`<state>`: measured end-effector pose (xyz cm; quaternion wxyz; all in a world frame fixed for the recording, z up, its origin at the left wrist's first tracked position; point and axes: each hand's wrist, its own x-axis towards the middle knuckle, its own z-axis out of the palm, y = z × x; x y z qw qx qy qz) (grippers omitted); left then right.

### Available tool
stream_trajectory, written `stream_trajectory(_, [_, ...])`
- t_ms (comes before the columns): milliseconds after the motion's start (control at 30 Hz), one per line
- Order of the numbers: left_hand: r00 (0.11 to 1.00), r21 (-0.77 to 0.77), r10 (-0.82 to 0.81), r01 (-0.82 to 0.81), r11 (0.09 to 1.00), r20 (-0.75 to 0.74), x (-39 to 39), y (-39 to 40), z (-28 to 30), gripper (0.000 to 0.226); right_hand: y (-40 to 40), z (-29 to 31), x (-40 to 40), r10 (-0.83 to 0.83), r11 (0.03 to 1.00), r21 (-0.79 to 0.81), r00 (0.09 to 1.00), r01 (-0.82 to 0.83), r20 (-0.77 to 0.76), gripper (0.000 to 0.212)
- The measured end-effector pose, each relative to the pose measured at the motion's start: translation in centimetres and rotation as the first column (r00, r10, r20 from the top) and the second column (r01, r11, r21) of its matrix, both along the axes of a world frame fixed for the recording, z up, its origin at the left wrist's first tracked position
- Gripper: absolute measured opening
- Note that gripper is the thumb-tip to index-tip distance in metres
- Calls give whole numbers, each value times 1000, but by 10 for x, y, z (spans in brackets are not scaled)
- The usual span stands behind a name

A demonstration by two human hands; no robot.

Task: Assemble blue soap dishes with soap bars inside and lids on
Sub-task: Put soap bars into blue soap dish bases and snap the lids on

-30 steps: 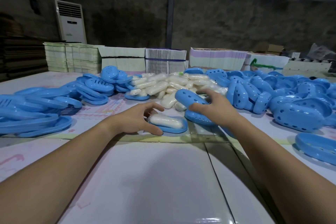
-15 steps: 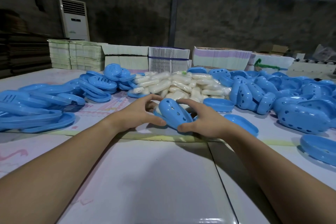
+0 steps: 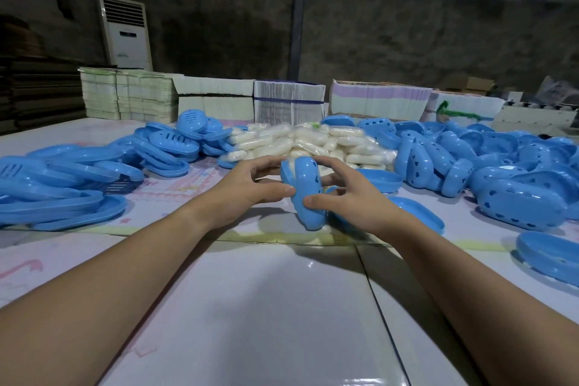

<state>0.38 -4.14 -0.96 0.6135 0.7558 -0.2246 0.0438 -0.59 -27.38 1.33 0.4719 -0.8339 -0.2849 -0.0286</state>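
Both hands, left hand (image 3: 250, 188) and right hand (image 3: 354, 200), grasp a lidded soap dish (image 3: 305, 194) on edge between the fingers; squeezing evenly should seat the lid.

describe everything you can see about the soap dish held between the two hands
The soap dish is glossy light blue plastic, an oval domed lid with small heart-shaped holes closed over a base. It stands tilted up on its edge over the table, in front of the pile of wrapped soap bars. A white bar shows at its upper left seam. The left hand pinches its left side and the right hand its right.
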Motion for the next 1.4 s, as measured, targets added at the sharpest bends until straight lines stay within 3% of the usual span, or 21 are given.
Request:
stream_trajectory(233, [996, 80, -59, 53, 995, 69, -11, -9, 10, 55, 0, 0, 1, -36, 999, 28, 999, 36, 8, 55])
stream_trajectory(433, [989, 100, -146, 143, 985, 34, -11, -10, 11, 50, 1, -2, 1, -64, 997, 38, 998, 64, -1, 66])
stream_trajectory(767, [981, -135, -180, 169, 976, -77, -9, -17, 7, 56, 5, -1, -3, -51, 993, 98, 994, 60, -95, 67])
stream_trajectory(1067, [984, -78, -169, 164, 983, -63, -11, -19, 10, 49, 4, -1, -3, -64, 993, 98, 994, 73, -92, 58])
stream_trajectory(1400, [979, -203, -174, 151, 967, -102, -17, -25, 8, 41, 3, -1, -2, -42, 991, 120, 992, 57, -122, 56])
